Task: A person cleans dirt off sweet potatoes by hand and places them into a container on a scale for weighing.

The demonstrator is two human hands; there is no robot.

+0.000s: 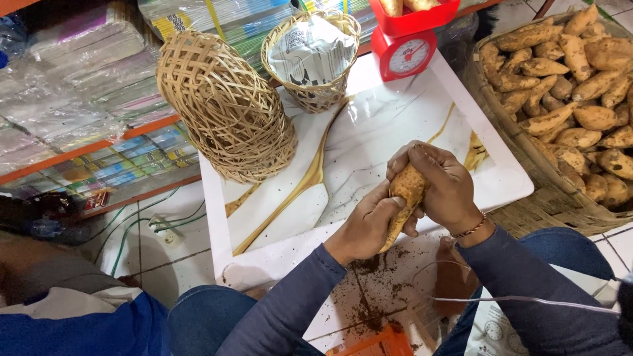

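Note:
Both hands grip one tan sweet potato point(406, 191) just above the near edge of a white marble-patterned table point(369, 138). My left hand point(366, 224) holds its lower end from beneath. Over the upper end, my right hand point(443, 184) wraps its fingers; a bead bracelet circles that wrist. Brown dirt crumbs point(369, 296) are scattered on the white sheet below the hands.
A big woven basket point(521, 151) heaped with sweet potatoes stands at the right. A stack of small woven baskets point(227, 105) lies tipped on the table, next to an upright basket point(313, 92) lined with paper. A red kitchen scale point(403, 54) sits at the back. Another person's blue sleeve point(79, 323) is lower left.

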